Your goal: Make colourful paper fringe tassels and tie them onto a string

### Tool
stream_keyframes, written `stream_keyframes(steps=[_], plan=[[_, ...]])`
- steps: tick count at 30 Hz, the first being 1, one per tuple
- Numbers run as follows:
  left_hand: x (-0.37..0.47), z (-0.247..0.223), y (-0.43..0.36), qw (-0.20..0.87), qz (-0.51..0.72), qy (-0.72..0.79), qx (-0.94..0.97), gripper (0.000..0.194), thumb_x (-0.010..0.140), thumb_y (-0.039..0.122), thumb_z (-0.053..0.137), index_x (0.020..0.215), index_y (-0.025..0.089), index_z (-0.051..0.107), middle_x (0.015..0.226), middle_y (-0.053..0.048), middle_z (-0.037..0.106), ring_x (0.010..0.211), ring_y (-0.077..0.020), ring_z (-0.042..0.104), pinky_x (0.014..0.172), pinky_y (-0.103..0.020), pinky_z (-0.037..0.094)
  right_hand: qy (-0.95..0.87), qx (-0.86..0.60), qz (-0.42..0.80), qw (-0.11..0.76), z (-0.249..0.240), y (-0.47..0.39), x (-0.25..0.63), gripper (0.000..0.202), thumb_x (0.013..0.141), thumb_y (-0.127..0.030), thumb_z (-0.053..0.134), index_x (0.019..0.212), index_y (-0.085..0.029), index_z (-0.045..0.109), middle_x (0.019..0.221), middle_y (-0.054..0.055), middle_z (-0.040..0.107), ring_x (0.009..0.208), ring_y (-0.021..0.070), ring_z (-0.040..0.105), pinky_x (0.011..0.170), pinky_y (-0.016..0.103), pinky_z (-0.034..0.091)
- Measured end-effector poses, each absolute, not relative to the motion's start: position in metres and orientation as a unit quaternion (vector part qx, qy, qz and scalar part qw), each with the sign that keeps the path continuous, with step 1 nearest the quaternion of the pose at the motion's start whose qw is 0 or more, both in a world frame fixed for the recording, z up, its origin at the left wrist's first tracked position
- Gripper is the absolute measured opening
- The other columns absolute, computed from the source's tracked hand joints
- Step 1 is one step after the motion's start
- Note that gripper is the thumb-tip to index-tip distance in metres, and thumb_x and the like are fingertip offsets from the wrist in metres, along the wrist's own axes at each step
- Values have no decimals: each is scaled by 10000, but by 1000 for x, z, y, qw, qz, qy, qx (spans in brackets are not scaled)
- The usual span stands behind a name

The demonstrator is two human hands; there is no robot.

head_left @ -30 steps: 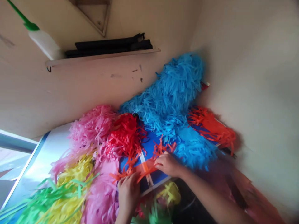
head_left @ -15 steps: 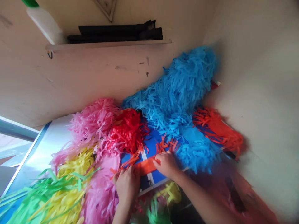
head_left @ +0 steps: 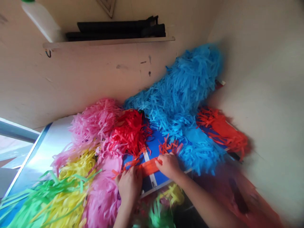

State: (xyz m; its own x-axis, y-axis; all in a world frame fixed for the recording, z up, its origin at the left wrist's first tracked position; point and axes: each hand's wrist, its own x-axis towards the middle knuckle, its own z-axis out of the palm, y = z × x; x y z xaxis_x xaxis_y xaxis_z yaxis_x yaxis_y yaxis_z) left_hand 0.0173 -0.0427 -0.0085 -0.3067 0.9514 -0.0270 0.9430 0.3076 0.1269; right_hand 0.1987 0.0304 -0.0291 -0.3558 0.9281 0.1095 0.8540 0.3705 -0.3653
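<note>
An orange fringed paper strip [head_left: 149, 167] is stretched between my two hands over the blue tabletop [head_left: 158, 142]. My left hand [head_left: 130, 182] is closed around its left end, and my right hand [head_left: 168, 164] pinches its right end. Cut orange fringes stick out past both hands. Behind the strip lies a red fringed bunch [head_left: 130, 131], and blue fringed paper [head_left: 201, 152] is beside my right hand. Pink fringed paper [head_left: 103, 196] lies just left of my left hand.
A large blue fringed heap [head_left: 182, 85] leans against the wall. Yellow [head_left: 68, 202] and green fringes [head_left: 35, 196] cover the left side. More orange fringe [head_left: 224, 131] lies right. Above, a shelf [head_left: 109, 42] holds black objects [head_left: 116, 30] and a white bottle [head_left: 42, 20].
Both hands keep their hold on the orange strip and have barely moved. The view has shifted slightly, so the shelf appears a little higher.
</note>
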Motion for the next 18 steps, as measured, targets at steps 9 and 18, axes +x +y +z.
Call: stream_keyframes(steps=[9, 18], plan=[[1, -9, -36, 8, 68, 573, 816, 204, 936, 138, 530, 962, 238, 706, 1014, -49, 730, 963, -230, 636, 948, -413, 383, -815, -520, 13, 257, -21, 25, 206, 250, 842, -291, 709, 1055, -199, 616, 1067, 96, 696, 1000, 259, 574, 861, 397, 304], [12, 14, -44, 25, 28, 565, 824, 156, 882, 185, 557, 898, 231, 705, 923, -63, 722, 916, -260, 655, 1093, -559, 261, -956, -234, 58, 166, -14, 38, 220, 142, 907, -210, 548, 804, -172, 639, 866, 44, 723, 901, 204, 575, 856, 401, 277]])
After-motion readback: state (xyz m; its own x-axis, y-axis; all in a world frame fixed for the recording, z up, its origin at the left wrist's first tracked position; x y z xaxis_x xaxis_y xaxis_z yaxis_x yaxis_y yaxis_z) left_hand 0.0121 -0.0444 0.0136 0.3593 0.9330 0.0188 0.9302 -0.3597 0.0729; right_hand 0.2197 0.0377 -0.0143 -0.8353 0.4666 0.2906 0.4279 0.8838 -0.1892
